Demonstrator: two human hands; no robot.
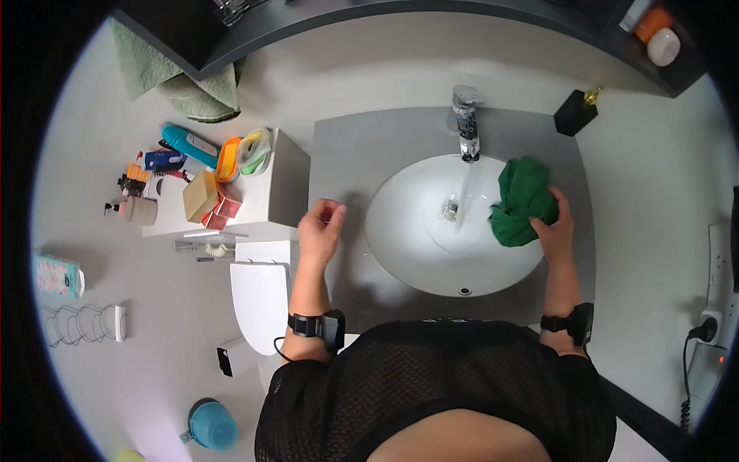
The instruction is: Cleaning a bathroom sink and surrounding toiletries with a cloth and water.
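A bunched green cloth (523, 202) hangs over the right side of the white oval sink (400, 262). My right hand (560, 231) grips the cloth's right edge between thumb and fingers. From the chrome faucet (466, 127) a thin stream of water (464, 196) runs into the basin, left of the cloth. My left hand (321, 231) is held over the left edge of the grey counter (339, 154), apart from the sink. Its fingers are curled in with the thumb against them, and nothing shows in them.
A white cabinet (289, 181) at the left bears bottles, boxes and an orange container (229, 159). Below it stands a toilet (260, 296). A black dispenser (576, 113) sits at the counter's back right corner. A dark shelf (369, 23) spans the far wall; a power strip (717, 269) is at right.
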